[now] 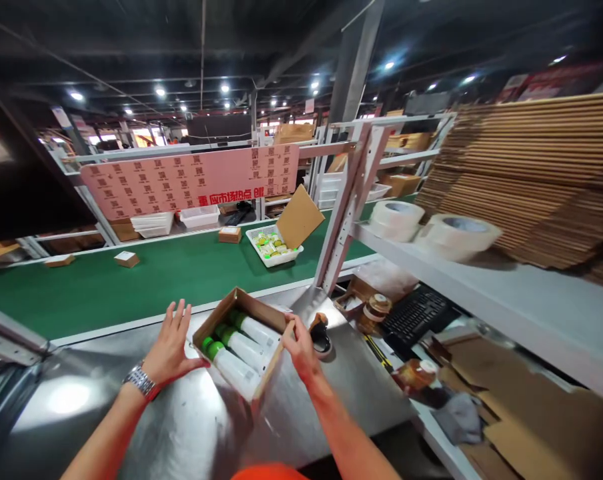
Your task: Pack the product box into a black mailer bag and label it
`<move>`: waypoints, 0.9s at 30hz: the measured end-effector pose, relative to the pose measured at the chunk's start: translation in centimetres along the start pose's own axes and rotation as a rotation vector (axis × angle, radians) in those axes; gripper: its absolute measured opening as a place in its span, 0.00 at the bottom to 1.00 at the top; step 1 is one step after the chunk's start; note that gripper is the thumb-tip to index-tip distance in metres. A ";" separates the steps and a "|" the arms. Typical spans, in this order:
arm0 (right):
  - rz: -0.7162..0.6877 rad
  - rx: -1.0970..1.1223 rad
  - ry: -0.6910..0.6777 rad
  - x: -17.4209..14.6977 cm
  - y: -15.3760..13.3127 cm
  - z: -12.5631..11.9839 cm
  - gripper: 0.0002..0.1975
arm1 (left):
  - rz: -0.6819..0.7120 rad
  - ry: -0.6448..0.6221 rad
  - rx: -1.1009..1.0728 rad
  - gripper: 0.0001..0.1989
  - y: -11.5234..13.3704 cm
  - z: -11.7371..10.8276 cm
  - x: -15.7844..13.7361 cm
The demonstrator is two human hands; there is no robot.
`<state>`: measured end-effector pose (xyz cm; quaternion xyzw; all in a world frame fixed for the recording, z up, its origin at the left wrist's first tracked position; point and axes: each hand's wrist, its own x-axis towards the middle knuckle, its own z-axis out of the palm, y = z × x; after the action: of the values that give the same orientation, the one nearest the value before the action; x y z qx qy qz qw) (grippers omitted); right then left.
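An open cardboard box (267, 303) sits tilted on the metal worktop. Inside lie three green-capped bottles (241, 348) side by side, with white wrapping or labels over their bodies. My right hand (300, 347) pinches the box's right wall at its upper edge. On the other side, my left hand (169, 350) is open, fingers spread, with its thumb close to the box's left wall; whether it touches cannot be made out. A tape dispenser (321, 337) stands just right of my right hand.
Behind the worktop (181, 427) runs a green conveyor (191, 283) carrying a white basket (274, 259) of small packages and several little boxes. To the right, a shelf holds tape rolls (456, 235) and stacked flat cardboard (531, 180). A keyboard (419, 317) lies below it.
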<state>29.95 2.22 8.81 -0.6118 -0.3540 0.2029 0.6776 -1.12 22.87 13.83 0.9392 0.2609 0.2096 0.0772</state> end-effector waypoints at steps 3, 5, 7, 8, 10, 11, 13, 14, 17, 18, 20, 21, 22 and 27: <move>0.031 0.074 -0.103 -0.4 -1.4 -2.1 0.17 | -0.144 0.048 -0.077 0.70 -0.7 1.7 0.5; 0.035 0.105 -0.213 0.2 -2.1 -3.2 0.19 | -0.206 0.034 -0.185 0.70 -0.9 2.4 0.5; 0.052 0.086 -0.332 1.2 -2.4 -3.9 0.25 | -0.262 0.019 -0.315 0.69 -1.1 3.1 0.4; 0.058 0.062 -0.384 1.7 -2.5 -4.2 0.27 | -0.290 0.013 -0.388 0.68 -1.2 3.4 0.4; 0.053 0.003 -0.461 2.5 -2.5 -4.6 0.29 | -0.352 0.009 -0.543 0.70 -1.3 4.1 0.4; 0.044 -0.022 -0.491 2.8 -2.5 -4.7 0.30 | -0.377 0.001 -0.630 0.72 -1.4 4.5 0.4; 0.022 -0.062 -0.529 3.1 -2.2 -4.9 0.34 | -0.379 -0.036 -0.813 0.76 -1.4 5.0 0.5; 0.016 -0.075 -0.539 3.1 -2.1 -4.9 0.36 | -0.349 -0.054 -0.887 0.77 -1.3 5.0 0.5; 0.022 -0.060 -0.532 2.8 -1.5 -4.9 0.37 | -0.183 -0.071 -0.928 0.69 -0.8 4.0 0.5; 0.026 -0.037 -0.524 2.6 -1.2 -4.9 0.37 | -0.118 -0.079 -0.868 0.62 -0.7 3.3 0.5; 0.028 0.013 -0.529 2.4 -0.7 -5.1 0.37 | 0.018 -0.138 -0.694 0.46 -0.7 1.7 1.0; 0.027 0.036 -0.541 2.3 -0.5 -5.2 0.37 | 0.082 -0.183 -0.599 0.38 -0.9 0.9 1.3; 0.025 0.056 -0.555 2.3 -0.3 -5.4 0.38 | 0.131 -0.217 -0.510 0.34 -1.3 0.2 1.8; 0.029 0.110 -0.605 2.4 0.5 -6.1 0.42 | 0.029 -0.065 -0.190 0.53 -2.6 0.1 4.6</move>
<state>36.04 -0.15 8.92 -0.4911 -0.5194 0.4044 0.5705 1.32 27.51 14.75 0.9376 0.2234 0.2038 0.1715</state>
